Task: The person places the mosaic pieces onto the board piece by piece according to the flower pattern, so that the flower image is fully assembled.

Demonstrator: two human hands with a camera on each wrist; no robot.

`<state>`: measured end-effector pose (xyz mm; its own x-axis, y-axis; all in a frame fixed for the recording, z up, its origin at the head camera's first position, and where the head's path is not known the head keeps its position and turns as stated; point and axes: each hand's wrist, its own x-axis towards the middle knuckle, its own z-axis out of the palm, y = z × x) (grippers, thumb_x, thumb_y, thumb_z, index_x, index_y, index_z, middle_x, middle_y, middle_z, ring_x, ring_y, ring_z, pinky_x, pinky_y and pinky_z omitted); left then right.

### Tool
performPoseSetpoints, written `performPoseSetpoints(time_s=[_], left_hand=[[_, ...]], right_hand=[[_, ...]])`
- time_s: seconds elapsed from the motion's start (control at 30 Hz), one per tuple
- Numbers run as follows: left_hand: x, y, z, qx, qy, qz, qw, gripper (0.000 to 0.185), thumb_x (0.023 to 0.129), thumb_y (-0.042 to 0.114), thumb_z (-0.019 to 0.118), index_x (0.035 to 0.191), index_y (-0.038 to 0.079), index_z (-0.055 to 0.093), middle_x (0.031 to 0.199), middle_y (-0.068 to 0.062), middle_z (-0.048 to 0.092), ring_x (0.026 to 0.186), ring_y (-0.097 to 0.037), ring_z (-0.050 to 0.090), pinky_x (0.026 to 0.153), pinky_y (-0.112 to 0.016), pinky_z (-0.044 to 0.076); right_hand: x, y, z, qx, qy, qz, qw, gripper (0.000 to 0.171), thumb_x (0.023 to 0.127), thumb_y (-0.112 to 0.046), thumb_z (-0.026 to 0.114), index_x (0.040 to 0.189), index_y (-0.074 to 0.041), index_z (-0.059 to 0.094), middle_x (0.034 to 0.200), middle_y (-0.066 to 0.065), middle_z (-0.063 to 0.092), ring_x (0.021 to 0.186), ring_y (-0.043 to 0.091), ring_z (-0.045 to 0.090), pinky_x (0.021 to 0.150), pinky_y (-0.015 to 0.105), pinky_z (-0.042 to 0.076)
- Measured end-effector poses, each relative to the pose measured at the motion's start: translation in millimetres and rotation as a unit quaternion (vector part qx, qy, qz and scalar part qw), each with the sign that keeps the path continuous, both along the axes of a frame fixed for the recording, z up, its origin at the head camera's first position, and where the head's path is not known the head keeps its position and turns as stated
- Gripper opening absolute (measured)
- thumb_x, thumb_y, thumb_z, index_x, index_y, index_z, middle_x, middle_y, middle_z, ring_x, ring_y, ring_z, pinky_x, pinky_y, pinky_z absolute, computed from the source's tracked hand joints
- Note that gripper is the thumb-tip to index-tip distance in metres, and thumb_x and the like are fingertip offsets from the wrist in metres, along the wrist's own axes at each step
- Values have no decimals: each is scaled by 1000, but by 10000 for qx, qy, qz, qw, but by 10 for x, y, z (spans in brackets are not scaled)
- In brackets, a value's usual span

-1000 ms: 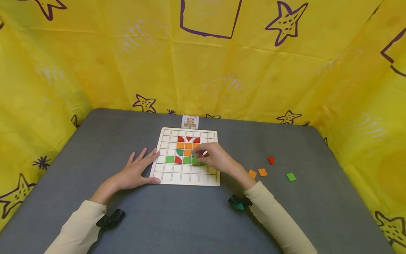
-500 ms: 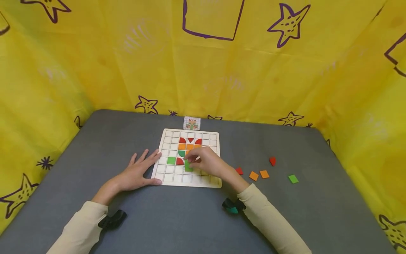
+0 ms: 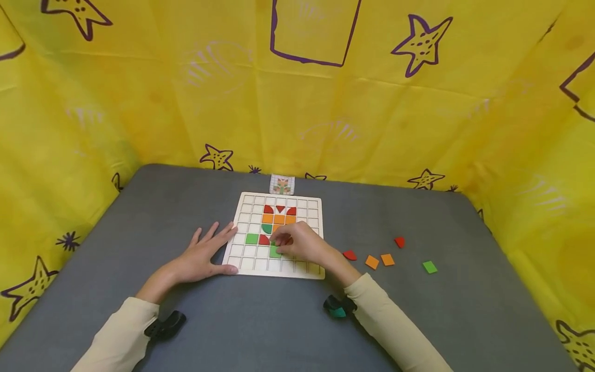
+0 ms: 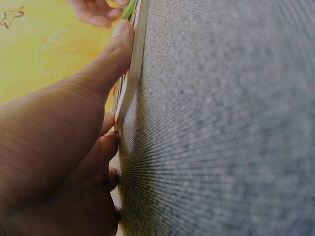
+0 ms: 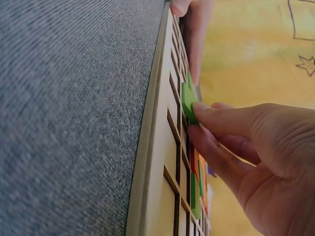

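Note:
My right hand [image 3: 299, 242] is over the white gridded board [image 3: 246, 264], thumb and fingers pinching a green square tile [image 3: 275, 251]. In the right wrist view, that green tile [image 5: 188, 103] stands slightly tilted against the grid. Red quarter-round tiles [image 3: 268, 209], orange squares [image 3: 267, 219], a dark green rounded tile [image 3: 266, 229] and another green square [image 3: 252, 238] lie in the board's cells. Part of the pattern is hidden behind my right hand. With fingers spread, my left hand [image 3: 200, 258] touches the board's left edge; its thumb rests on the near left corner.
A small pattern card [image 3: 282, 184] lies behind the board. To the right on the grey table [image 3: 260, 325] are two orange squares [image 3: 387, 259], two red pieces [image 3: 400, 242] and a green square [image 3: 429, 267]. A yellow printed cloth [image 3: 307, 103] surrounds the table.
My right hand has moved left and nearer across the board, and a green tile now shows at its fingertips. A red piece beside the forearm has come into view. The left hand stays put.

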<state>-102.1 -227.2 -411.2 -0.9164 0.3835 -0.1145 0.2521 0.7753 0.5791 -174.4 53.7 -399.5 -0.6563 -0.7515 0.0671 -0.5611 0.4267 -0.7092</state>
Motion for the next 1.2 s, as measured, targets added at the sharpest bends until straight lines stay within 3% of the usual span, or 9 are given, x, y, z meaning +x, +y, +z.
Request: performPoseSetpoints(time_s=[0.77, 1.2], left_hand=[[-1, -2, 13, -23, -58, 25, 10000, 102, 79, 56, 74, 155, 9, 26, 162, -15, 16, 147, -47, 1, 110, -67, -8], [-7, 1, 4, -37, -49, 11, 10000, 101, 79, 55, 75, 155, 8, 27, 162, -16, 17, 147, -47, 1, 110, -66, -8]], right_hand=[[18, -17, 45, 229, 235, 68, 9994, 18, 85, 0, 74, 102, -4, 73, 83, 0, 68, 77, 9, 60, 73, 20, 51], [53, 313, 117, 58, 455, -23, 9989, 21, 85, -2, 74, 106, -3, 73, 93, 2, 72, 84, 10, 62, 78, 27, 55]])
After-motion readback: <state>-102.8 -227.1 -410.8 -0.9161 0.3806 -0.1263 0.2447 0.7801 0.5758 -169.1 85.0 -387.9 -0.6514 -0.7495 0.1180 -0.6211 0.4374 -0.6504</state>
